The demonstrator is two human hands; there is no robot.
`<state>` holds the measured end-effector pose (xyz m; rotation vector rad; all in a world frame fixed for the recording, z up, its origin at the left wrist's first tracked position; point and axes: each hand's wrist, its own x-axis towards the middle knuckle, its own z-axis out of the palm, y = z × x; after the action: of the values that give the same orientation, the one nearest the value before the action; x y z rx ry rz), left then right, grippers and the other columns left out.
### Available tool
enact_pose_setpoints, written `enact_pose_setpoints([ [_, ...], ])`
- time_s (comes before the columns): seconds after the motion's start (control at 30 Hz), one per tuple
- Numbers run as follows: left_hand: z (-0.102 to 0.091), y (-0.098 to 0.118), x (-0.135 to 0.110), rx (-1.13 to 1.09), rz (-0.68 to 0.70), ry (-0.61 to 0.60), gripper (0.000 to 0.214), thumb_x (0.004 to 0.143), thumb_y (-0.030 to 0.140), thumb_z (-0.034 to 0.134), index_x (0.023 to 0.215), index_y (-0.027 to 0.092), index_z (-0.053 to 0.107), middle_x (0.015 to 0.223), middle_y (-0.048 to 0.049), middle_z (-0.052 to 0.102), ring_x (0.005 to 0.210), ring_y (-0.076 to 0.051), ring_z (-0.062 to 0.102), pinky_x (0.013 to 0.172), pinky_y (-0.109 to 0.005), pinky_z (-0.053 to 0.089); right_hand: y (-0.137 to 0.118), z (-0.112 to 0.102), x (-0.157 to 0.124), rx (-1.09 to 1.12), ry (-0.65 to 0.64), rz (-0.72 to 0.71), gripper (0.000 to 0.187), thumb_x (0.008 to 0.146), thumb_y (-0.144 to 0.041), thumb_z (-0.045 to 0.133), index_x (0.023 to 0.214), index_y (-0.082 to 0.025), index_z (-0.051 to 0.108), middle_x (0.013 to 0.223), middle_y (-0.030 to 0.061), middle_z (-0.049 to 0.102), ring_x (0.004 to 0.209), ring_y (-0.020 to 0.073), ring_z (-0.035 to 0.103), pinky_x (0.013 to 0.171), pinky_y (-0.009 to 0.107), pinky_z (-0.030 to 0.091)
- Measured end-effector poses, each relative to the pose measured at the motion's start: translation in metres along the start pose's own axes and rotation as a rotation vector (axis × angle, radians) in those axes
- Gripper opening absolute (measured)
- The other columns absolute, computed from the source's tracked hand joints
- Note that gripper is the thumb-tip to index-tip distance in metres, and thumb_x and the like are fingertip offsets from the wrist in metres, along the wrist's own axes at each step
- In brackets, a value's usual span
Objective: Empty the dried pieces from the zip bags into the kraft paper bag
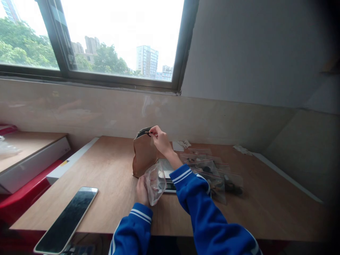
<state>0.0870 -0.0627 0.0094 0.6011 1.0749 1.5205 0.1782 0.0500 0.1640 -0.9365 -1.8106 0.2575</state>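
At the table's middle, my left hand [142, 191] is closed around the side of a clear plastic bag [156, 184], whose mouth gapes upward. My right hand [160, 141] is raised to the top of an upright brown paper bag [143, 156], pinching a small dark, thin piece [148, 133] over its rim. The exact kind of that piece is too small to make out. Behind the plastic bag and my right forearm, a flat white device with a dark display [170, 186], resembling a small scale, is partly hidden.
Several clear zip bags with dark small items [209, 170] lie right of my right arm. A phone [67, 219] rests at the wooden table's [111, 177] front left, overhanging the edge. A tiled wall [106, 109] and window stand behind. Another table [32, 145] is at left.
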Motion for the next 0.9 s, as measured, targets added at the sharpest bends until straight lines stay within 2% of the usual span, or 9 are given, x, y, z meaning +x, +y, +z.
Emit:
enact_pose_setpoints([
  [0.13, 0.001, 0.000, 0.000, -0.034, -0.001, -0.007, 0.038, 0.077, 0.050, 0.051, 0.094, 0.017, 0.059, 0.076, -0.0080, 0.069, 0.034, -0.014, 0.052, 0.034, -0.028, 0.040, -0.009, 0.001, 0.012, -0.045, 0.086, -0.038, 0.009, 0.091, -0.023, 0.043, 0.098, -0.021, 0.048, 0.091, 0.0046, 0.064, 0.082, 0.0177, 0.062, 0.073, 0.027, 0.045],
  [0.3, 0.003, 0.006, -0.005, -0.059, -0.038, 0.023, 0.039, 0.076, 0.049, 0.051, 0.095, 0.016, 0.059, 0.076, -0.0077, 0.068, 0.035, -0.014, 0.052, 0.033, -0.026, 0.037, -0.008, 0.004, 0.012, -0.183, -0.025, 0.018, 0.013, 0.091, -0.020, 0.044, 0.100, -0.022, 0.054, 0.084, 0.0034, 0.063, 0.080, 0.0174, 0.060, 0.073, 0.027, 0.043],
  [0.5, 0.004, 0.010, -0.006, -0.076, -0.092, -0.004, 0.043, 0.079, 0.050, 0.046, 0.104, 0.016, 0.056, 0.081, -0.0086, 0.068, 0.036, -0.013, 0.052, 0.031, -0.024, 0.035, 0.002, -0.005, 0.006, -0.196, -0.072, 0.012, 0.016, 0.091, -0.023, 0.047, 0.094, -0.025, 0.063, 0.074, 0.0008, 0.062, 0.086, 0.0175, 0.054, 0.074, 0.026, 0.042],
  [0.67, 0.000, 0.007, 0.001, -0.199, -0.178, -0.046, 0.041, 0.082, 0.045, 0.044, 0.108, 0.015, 0.054, 0.077, -0.0080, 0.065, 0.036, -0.013, 0.052, 0.031, -0.024, 0.035, 0.003, -0.013, 0.006, -0.204, -0.097, -0.085, 0.019, 0.089, -0.017, 0.046, 0.091, -0.022, 0.064, 0.086, 0.0024, 0.063, 0.088, 0.0165, 0.053, 0.081, 0.027, 0.042],
  [0.8, -0.007, 0.005, 0.009, -0.230, -0.162, -0.047, 0.043, 0.082, 0.042, 0.045, 0.113, 0.012, 0.051, 0.078, -0.0097, 0.065, 0.037, -0.014, 0.053, 0.030, -0.023, 0.034, -0.001, -0.016, -0.001, -0.291, -0.114, -0.117, 0.026, 0.086, -0.010, 0.043, 0.082, -0.021, 0.066, 0.094, 0.0054, 0.060, 0.097, 0.0188, 0.050, 0.087, 0.030, 0.041],
  [0.9, -0.010, 0.004, 0.010, -0.247, -0.186, -0.039, 0.048, 0.082, 0.044, 0.046, 0.119, 0.014, 0.049, 0.080, -0.0082, 0.066, 0.038, -0.012, 0.053, 0.032, -0.022, 0.035, -0.007, -0.020, -0.010, -0.321, -0.060, -0.119, 0.028, 0.084, -0.008, 0.042, 0.085, -0.022, 0.067, 0.104, 0.0057, 0.058, 0.102, 0.0202, 0.049, 0.092, 0.033, 0.039],
])
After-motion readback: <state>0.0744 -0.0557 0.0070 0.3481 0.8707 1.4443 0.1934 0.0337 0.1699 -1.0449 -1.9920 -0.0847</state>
